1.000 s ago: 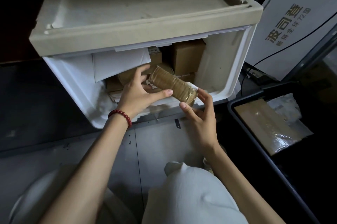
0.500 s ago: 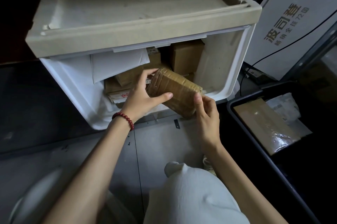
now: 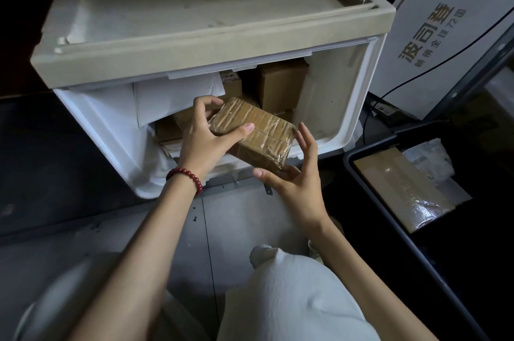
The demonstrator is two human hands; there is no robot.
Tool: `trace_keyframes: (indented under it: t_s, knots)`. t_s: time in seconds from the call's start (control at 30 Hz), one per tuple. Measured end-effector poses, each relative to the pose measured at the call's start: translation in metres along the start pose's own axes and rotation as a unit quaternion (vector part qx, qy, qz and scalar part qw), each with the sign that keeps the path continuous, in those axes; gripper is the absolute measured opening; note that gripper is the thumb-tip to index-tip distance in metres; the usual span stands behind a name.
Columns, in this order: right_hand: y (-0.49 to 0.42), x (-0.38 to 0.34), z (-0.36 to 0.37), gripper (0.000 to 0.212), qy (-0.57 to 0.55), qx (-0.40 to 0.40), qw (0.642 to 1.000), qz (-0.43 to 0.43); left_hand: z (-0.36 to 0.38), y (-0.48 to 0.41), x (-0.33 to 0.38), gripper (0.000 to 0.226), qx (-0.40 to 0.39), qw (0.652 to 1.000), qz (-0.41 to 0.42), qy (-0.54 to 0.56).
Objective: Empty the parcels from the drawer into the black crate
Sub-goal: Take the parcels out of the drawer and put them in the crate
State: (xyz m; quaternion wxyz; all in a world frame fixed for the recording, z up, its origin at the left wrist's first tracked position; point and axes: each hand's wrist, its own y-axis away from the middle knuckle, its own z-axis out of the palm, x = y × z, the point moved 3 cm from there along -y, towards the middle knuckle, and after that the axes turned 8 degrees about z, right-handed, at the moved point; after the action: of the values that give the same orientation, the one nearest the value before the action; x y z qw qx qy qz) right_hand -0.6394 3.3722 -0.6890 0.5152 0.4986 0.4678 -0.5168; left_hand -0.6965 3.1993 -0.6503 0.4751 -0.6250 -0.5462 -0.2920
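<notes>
At the drawer [image 3: 111, 132] mouth, we log the left hand [image 3: 200, 140] gripping the taped parcel [image 3: 258, 129]. The right hand [image 3: 294, 182], fingers spread, cups its 4 o'clock corner. The black crate [image 3: 395, 226] sits at 3 o'clock. The carton [image 3: 434, 35] at 1 o'clock reads "波司登".

taped brown parcel [image 3: 251, 132] between left hand [image 3: 201, 140] and right hand [image 3: 299, 176], at the open drawer [image 3: 111, 129] front
</notes>
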Motion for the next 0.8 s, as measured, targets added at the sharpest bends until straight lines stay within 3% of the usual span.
trace_keyframes:
  t_s: [0.2,0.3,0.37,0.5,0.6,0.8]
  knots:
    - [-0.001,-0.002,-0.003,0.074,0.03,0.036,0.999,-0.013,-0.002,0.0,0.005,0.061,-0.031,0.999,-0.008,0.016]
    - [-0.004,-0.002,-0.011,0.06,0.042,0.091,0.995,-0.002,-0.001,-0.001,0.004,0.08,-0.081,0.997,-0.004,0.003]
    - [-0.008,0.0,-0.017,0.064,0.026,0.113,0.993,0.022,0.002,0.002,0.005,0.089,-0.104,0.994,0.009,-0.022]
    - [-0.009,0.0,-0.03,0.074,-0.006,0.1,0.994,0.044,0.015,0.01,0.007,0.072,-0.076,0.994,0.009,-0.083]
    - [-0.009,-0.007,-0.048,0.062,0.007,0.141,0.989,0.033,0.027,0.012,0.018,0.059,-0.029,0.996,0.017,-0.084]
    - [0.0,-0.017,-0.11,0.052,-0.005,0.201,0.979,0.027,0.088,0.012,0.044,0.046,-0.073,0.997,0.022,-0.002]
